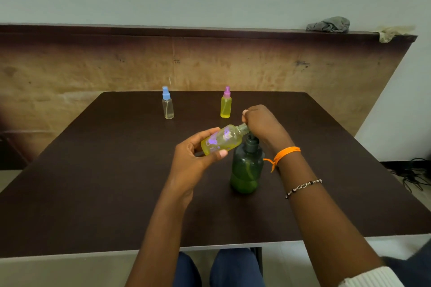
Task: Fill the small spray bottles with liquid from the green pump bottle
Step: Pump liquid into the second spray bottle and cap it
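Yellow-filled small spray bottle (221,139), clear plastic with purple print, capless, tilted nearly on its side above the dark table (93,193). Gripped round its base by the left hand (198,158), neck pressed up against the right hand (263,123). Right hand curled over the pump head of the green pump bottle (247,168), standing upright just below. Farther back, well apart from both hands: blue-capped bottle (168,106), near empty, and pink-capped bottle (226,103), full of yellow.
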